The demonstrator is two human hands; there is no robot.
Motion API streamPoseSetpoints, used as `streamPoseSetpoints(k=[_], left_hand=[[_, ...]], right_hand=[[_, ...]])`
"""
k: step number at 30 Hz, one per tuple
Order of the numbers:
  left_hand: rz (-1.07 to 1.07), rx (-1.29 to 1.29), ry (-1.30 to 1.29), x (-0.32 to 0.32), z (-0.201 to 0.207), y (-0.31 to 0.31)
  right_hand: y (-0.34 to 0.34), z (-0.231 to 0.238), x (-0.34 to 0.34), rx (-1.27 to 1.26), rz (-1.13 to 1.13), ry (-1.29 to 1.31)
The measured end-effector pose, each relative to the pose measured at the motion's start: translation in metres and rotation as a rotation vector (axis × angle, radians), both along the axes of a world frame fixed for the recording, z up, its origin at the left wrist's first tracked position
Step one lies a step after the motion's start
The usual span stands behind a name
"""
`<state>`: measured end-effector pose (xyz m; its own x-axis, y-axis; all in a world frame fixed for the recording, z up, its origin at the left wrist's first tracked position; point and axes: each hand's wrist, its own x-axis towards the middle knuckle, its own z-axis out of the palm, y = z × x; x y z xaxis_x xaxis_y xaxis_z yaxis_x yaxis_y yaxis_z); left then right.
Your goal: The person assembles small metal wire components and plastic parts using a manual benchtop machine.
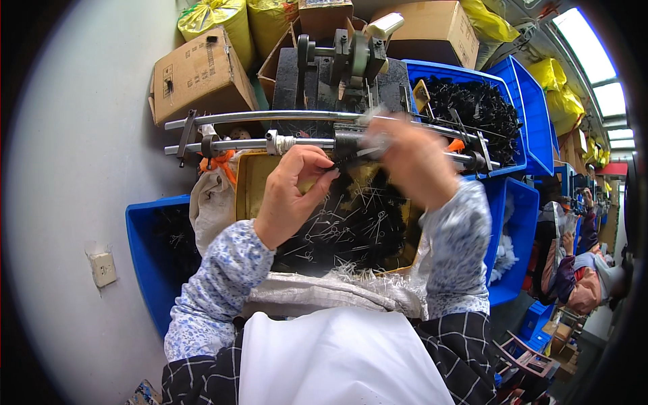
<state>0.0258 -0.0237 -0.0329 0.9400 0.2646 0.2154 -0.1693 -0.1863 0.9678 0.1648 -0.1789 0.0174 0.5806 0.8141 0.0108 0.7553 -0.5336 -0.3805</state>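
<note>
My left hand [293, 192] is closed, thumb and forefinger pinching a small dark piece [343, 163] just below the lower metal rod of a bench machine. My right hand [415, 158] is smeared by motion beside the machine's black middle block [347, 140], so its fingers cannot be made out. Two parallel metal rods [250, 144] run across in front of me, with white wrapping on the lower one. Below both hands, a yellow tray [250, 185] holds black pieces and many thin wire pins with looped ends [331, 226].
Behind the rods stands the machine's dark base with a wheel [360, 54]. A blue bin [499, 77] of black pieces is at the right; another blue bin [145, 243] is at the left. Cardboard boxes [199, 71] and yellow sacks stand behind. A co-worker [580, 283] sits far right.
</note>
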Motion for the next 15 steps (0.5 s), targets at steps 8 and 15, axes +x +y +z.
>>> streamPoseSetpoints(k=[8, 15], left_hand=[[0.037, -0.018, 0.150, -0.019, -0.012, 0.014], [-0.385, 0.734, 0.622, -0.024, -0.060, 0.027]], right_hand=[[0.021, -0.042, 0.015, 0.136, -0.090, -0.227], [0.029, -0.072, 0.081, -0.050, -0.363, -0.442]])
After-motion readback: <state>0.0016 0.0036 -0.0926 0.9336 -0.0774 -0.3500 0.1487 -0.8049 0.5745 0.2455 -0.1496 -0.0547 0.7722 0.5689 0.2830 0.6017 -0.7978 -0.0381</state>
